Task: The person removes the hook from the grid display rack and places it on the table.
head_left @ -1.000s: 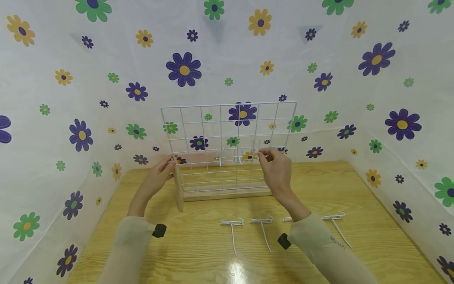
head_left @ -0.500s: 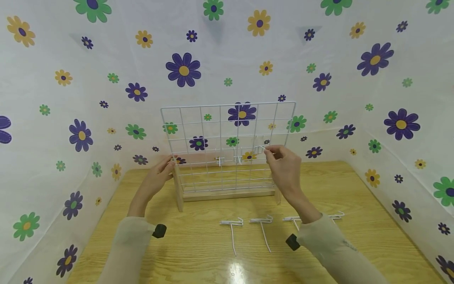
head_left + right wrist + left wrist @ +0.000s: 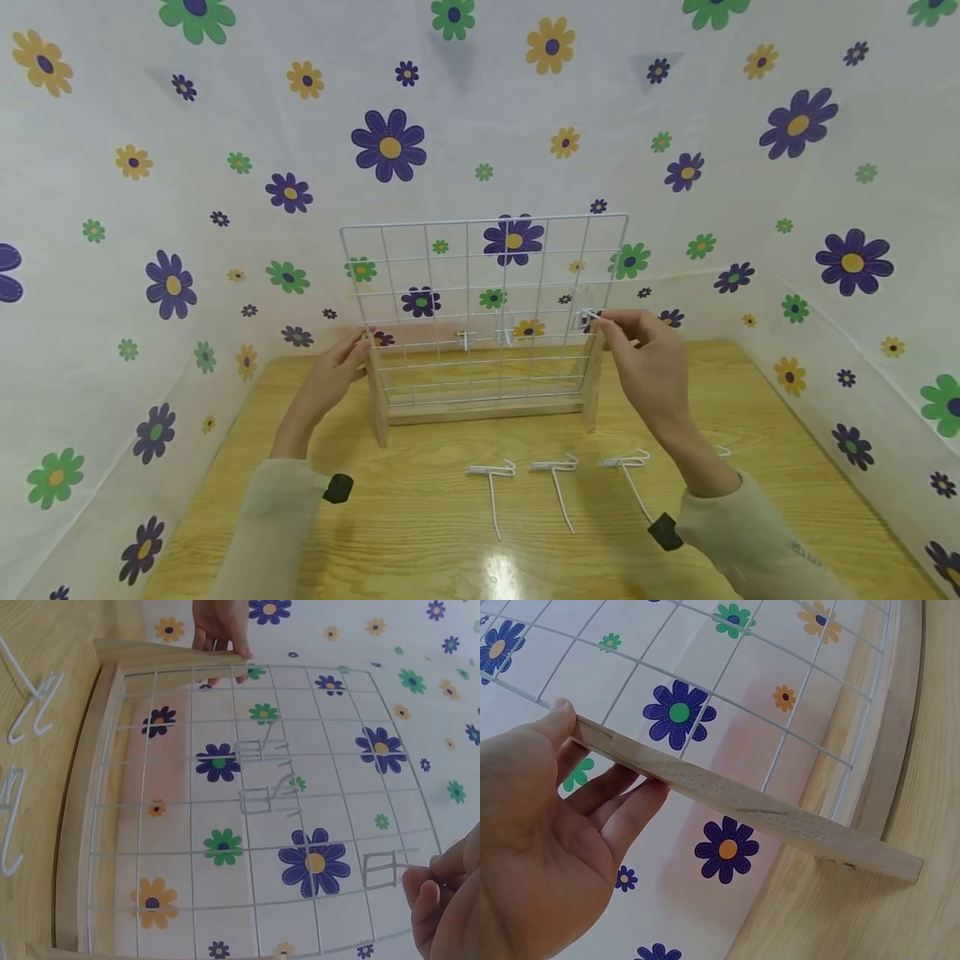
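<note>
A white wire grid panel (image 3: 483, 222) stands in a wooden base with two side posts. My left hand (image 3: 330, 375) grips the top of the left wooden post (image 3: 735, 799), thumb on one side and fingers on the other. At the right part of the grid, my right hand (image 3: 648, 362) pinches the stem of a white wire display hook (image 3: 379, 870) between thumb and fingers. Its frame lies against the wires; whether it is hooked onto them I cannot tell. Two similar hooks hang side by side mid-grid, a left one (image 3: 466, 339) and a right one (image 3: 505, 335).
On the wooden table (image 3: 420, 517), several loose white hooks lie in a row before the rack: a leftmost hook (image 3: 491, 472), a second hook (image 3: 555, 467), a third hook (image 3: 624, 462), and another mostly behind the right forearm. A flower-patterned sheet (image 3: 480, 108) encloses the back and sides.
My right hand has moved rightward along the grid with the hook, from near the middle-right columns to the rightmost ones. The left hand keeps its grip on the post.
</note>
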`<state>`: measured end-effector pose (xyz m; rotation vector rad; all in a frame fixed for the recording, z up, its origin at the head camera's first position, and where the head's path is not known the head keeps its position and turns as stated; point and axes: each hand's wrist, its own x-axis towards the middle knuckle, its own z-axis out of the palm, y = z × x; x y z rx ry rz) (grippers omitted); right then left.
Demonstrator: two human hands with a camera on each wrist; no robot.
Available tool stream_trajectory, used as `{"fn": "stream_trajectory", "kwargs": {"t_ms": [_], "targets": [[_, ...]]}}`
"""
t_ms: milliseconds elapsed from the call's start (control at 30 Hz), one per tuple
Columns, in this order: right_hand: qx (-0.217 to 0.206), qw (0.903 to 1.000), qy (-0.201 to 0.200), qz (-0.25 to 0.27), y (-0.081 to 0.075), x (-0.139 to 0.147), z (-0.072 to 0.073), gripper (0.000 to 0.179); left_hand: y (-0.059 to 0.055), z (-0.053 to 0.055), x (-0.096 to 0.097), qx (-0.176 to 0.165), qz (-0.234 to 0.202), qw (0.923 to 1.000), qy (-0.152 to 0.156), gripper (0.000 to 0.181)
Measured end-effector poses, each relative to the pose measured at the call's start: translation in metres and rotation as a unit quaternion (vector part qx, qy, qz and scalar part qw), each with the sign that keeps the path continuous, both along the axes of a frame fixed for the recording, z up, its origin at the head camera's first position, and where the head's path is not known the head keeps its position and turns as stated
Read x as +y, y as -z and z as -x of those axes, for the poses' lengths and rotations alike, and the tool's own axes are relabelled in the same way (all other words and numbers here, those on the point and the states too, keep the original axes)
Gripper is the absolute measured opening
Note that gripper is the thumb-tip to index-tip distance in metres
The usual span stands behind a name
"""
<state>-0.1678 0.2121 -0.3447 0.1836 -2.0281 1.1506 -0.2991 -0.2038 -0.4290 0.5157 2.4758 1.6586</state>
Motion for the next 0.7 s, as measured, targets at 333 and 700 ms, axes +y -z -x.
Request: {"fn": "stream_trajectory", "kwargs": {"t_ms": [333, 700], "targets": [[-0.043, 0.9978, 0.041, 0.028, -0.003, 0.028, -0.023, 0.009, 0.000, 0.002, -0.001, -0.003, -0.006, 0.9999, 0.009, 0.062], [-0.082, 0.9927, 0.057, 0.068, 0.000, 0.057, -0.053, 0.013, 0.000, 0.000, -0.001, -0.014, -0.017, 0.9997, 0.007, 0.064]]}}
